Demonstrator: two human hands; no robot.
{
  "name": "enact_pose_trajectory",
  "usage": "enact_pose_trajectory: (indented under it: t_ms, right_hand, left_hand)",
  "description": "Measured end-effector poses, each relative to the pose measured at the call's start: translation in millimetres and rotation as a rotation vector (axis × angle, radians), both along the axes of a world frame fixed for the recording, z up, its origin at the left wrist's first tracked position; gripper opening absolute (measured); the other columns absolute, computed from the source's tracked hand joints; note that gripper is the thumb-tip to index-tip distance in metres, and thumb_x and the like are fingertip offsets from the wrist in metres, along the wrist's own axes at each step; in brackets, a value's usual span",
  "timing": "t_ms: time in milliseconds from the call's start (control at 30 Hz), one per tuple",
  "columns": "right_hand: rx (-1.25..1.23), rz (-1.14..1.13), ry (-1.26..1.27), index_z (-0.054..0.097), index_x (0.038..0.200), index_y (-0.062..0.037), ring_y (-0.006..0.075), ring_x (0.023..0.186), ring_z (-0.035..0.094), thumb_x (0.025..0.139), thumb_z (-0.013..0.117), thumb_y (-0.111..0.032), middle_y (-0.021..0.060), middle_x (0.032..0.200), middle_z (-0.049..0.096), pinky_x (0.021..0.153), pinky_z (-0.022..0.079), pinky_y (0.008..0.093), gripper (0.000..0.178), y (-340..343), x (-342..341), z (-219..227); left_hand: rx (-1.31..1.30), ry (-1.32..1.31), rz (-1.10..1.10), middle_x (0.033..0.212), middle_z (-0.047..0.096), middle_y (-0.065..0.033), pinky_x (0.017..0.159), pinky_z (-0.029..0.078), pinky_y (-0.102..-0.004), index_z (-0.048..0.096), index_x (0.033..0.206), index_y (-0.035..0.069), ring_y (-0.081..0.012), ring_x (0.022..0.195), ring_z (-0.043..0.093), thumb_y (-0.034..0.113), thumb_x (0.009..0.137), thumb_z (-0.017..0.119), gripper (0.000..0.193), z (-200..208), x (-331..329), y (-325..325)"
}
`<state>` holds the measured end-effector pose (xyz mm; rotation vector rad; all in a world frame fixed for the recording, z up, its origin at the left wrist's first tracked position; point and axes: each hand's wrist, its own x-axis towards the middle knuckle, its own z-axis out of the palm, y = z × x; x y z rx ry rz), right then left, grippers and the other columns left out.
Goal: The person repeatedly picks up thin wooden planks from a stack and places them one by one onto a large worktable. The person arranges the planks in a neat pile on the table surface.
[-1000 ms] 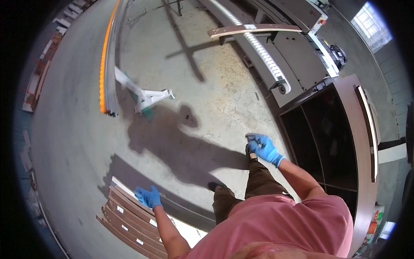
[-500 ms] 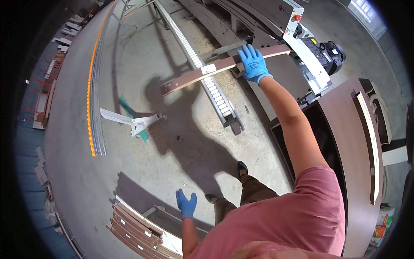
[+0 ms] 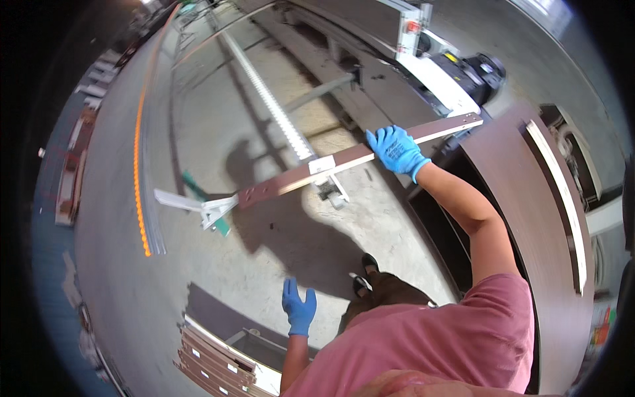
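A long brown board (image 3: 357,153) with pale edges, a white label and small holes near its ends hangs in front of me. My right hand (image 3: 398,151), in a blue work glove, is closed around it right of its middle. The board passes over the end of a narrow roller conveyor (image 3: 268,99). Lower down, my left hand (image 3: 299,309), gloved too, has its thumb apart from its fingers and holds nothing. Closest to it is a stack of brown labelled boards (image 3: 215,360) at the bottom.
A machine with a motor (image 3: 473,73) stands at the far right. To my right is a brown panel surface (image 3: 529,218) with a pale strip (image 3: 562,205) on it. At left stand a rail with orange rollers (image 3: 137,159) and a white metal bracket (image 3: 208,208).
My right hand has drawn the board down toward me, away from the machine. My left hand has shifted slightly right, still empty. The view has turned a little.
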<state>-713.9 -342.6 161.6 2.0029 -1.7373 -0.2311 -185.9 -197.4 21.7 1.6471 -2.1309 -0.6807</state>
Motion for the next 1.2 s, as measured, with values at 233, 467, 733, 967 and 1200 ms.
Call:
enact_pose_trajectory:
  t_ms: [233,467,733,967,1200]
  right_hand:
    - [-0.045,-0.14,-0.192,0.064,0.125,-0.0027,0.0291,0.075,0.07,0.103,0.056,-0.021,0.011,0.088,0.068,0.064,0.053,0.0446,0.03,243.3,-23.1,68.3]
    - [-0.09,-0.658,-0.502,0.065,0.11,-0.0103,0.0415,0.086,0.074,0.096,0.072,-0.026,0.0175,0.092,0.074,0.074,0.057,0.0534,0.023,473.2,-156.2,82.8]
    - [-0.052,-0.944,-0.514,0.067,0.11,-0.0101,0.0397,0.089,0.076,0.099,0.072,-0.038,0.0164,0.095,0.076,0.079,0.06,0.0525,0.03,614.7,-328.8,18.9]
    - [-0.053,-1.025,-0.367,0.066,0.115,-0.011,0.0331,0.092,0.073,0.089,0.082,-0.043,0.0125,0.099,0.072,0.079,0.055,0.0487,0.044,638.2,-409.0,8.6]
    - [-0.149,-1.15,-0.447,0.035,0.168,-0.0071,0.0477,0.147,0.045,0.062,0.096,-0.055,0.0244,0.16,0.048,0.122,0.035,0.0582,0.132,663.0,-442.5,30.7]
  left_hand:
    - [-0.535,0.144,-0.488,0.168,0.04,-0.0316,0.125,0.033,-0.0617,0.052,0.158,-0.003,-0.0538,0.156,0.036,0.025,0.094,0.078,0.075,177.0,-193.7,7.1]
    - [-0.469,0.263,-0.851,0.17,0.036,-0.0301,0.124,0.031,-0.0637,0.051,0.16,0.002,-0.0528,0.158,0.032,0.033,0.096,0.077,0.075,200.3,-349.3,80.8]
    - [-0.456,0.266,-1.121,0.173,0.034,-0.0273,0.128,0.026,-0.0625,0.049,0.162,0.005,-0.0488,0.161,0.029,0.031,0.092,0.079,0.081,165.9,-621.3,183.3]
    - [-0.476,0.044,-1.213,0.177,0.022,-0.0292,0.131,0.019,-0.0609,0.035,0.169,0.003,-0.0477,0.165,0.019,0.041,0.094,0.077,0.094,128.5,-822.3,249.6]
    - [-0.554,-0.066,-1.185,0.176,0.022,-0.0292,0.133,0.016,-0.0597,0.03,0.171,0.003,-0.0464,0.165,0.018,0.045,0.092,0.079,0.102,113.0,-897.7,262.7]
